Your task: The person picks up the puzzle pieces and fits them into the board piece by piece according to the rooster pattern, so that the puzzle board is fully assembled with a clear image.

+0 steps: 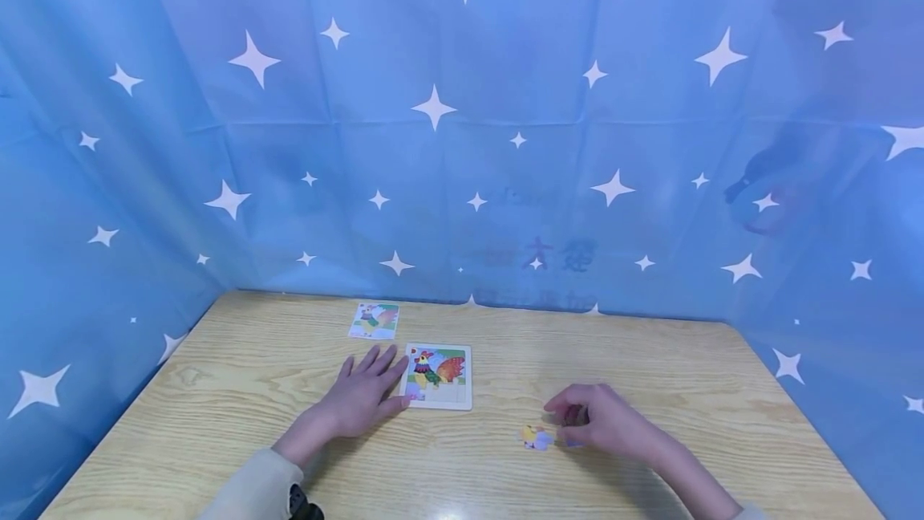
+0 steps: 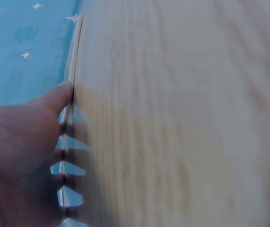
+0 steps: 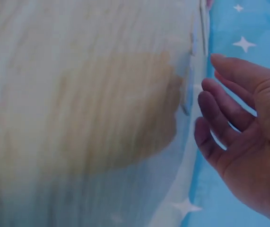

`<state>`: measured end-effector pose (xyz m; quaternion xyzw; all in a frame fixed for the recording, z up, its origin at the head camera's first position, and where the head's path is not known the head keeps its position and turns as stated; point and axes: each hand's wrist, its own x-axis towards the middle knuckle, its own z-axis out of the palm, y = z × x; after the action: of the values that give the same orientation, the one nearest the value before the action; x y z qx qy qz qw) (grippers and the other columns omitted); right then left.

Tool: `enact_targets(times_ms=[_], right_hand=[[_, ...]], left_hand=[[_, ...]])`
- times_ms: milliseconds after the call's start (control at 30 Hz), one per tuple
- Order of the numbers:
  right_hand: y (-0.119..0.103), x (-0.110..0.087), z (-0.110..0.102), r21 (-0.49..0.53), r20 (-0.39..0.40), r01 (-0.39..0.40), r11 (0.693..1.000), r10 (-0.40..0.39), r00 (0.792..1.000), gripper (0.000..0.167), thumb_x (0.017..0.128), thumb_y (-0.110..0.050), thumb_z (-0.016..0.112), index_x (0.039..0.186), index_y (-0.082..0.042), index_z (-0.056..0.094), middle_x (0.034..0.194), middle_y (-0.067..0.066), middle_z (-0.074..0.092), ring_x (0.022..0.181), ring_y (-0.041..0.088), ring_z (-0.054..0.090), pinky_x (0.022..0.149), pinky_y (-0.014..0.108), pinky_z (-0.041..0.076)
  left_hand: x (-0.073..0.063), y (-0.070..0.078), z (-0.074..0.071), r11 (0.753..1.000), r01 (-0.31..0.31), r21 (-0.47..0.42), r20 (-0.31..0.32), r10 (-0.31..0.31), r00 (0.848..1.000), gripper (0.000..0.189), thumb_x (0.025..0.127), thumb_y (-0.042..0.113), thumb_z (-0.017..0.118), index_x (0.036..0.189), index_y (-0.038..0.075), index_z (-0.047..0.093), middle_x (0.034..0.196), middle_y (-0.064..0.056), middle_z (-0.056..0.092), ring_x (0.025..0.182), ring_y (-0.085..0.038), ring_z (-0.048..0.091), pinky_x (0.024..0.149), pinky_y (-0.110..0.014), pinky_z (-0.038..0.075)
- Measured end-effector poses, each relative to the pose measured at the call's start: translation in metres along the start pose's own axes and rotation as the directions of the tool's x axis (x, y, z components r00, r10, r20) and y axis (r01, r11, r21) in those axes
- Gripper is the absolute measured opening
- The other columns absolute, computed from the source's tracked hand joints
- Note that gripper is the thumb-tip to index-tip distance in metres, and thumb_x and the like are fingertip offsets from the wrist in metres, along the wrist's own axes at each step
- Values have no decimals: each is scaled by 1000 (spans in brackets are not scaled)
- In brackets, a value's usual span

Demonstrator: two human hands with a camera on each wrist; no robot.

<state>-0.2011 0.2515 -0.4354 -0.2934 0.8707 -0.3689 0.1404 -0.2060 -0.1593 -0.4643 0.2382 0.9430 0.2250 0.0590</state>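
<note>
A square jigsaw puzzle of a rooster lies in a white frame [image 1: 464,405], with pale bare spots at its lower part. My left hand [image 1: 368,393] lies spread at the frame's left side, its thumb touching the lower left corner. To the right, my right hand [image 1: 605,421] hovers low over loose jigsaw pieces. Its fingers are bent, and the right wrist view shows the thumb and fingers apart with nothing between them. One yellow and lilac piece [image 1: 536,437] lies just left of it. Another bluish piece [image 1: 573,444] is partly hidden under that hand.
A small picture card [image 1: 374,321] of the same rooster lies behind my left hand. The wooden table [image 1: 686,375] ends at a blue curtain [image 1: 527,151] with white stars, at the back and both sides.
</note>
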Motion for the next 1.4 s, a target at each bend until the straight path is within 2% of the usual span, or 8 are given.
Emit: enact_targets(times_ms=[133,233,333,733,900,1133,1400], right_hand=[[-1,2,7,-1,22,-36,999,36,999,29,88,-17,83,114,-6,75,100,-3,68,85,7,60,72,26,53],[-2,6,12,-7,30,-14,1000,14,999,30,87,-18,84,113,-6,75,98,-4,66,85,7,60,72,26,53],[-2,8,16,-19,31,18,1000,-18,999,30,86,-17,84,112,-6,74,95,-5,64,83,7,58,71,26,52],[-7,8,20,-4,24,47,999,-47,999,22,87,-14,82,107,-7,77,92,-7,66,82,5,61,71,25,54],[-7,9,21,-57,15,80,995,-79,997,18,87,-13,82,105,-11,77,90,-9,63,79,4,56,69,24,52],[-11,16,23,-101,32,56,993,-53,998,20,86,-9,82,104,-13,75,88,-10,60,77,5,54,66,25,49],[-16,16,21,-60,45,65,996,-63,997,23,85,-5,82,107,-7,75,88,-8,64,76,4,57,67,25,52]], left_hand=[[-2,3,-3,1000,4,-17,1,-4,1000,67,106,42,55,158,2,38,165,-24,24,152,-48,13,113,-76,9],[-3,5,-4,1000,10,-21,5,-10,1000,68,106,43,55,158,1,38,165,-24,25,152,-48,14,112,-76,10],[-3,5,-5,1000,16,-14,11,-16,1000,69,106,45,54,158,2,38,165,-24,25,152,-48,15,112,-76,10],[-3,6,-6,1000,18,9,14,-18,1000,69,106,45,54,158,2,38,165,-24,25,152,-48,16,112,-76,11],[-4,5,-6,1000,11,-10,11,-11,1000,68,107,43,54,158,2,38,165,-24,24,152,-49,14,112,-76,9],[-3,1,-2,1000,9,-19,10,-8,1000,69,107,44,54,158,2,37,165,-25,24,152,-50,13,111,-77,8],[-2,7,-5,1000,29,0,23,-29,999,69,107,46,53,159,4,37,166,-22,24,153,-46,14,113,-76,9]])
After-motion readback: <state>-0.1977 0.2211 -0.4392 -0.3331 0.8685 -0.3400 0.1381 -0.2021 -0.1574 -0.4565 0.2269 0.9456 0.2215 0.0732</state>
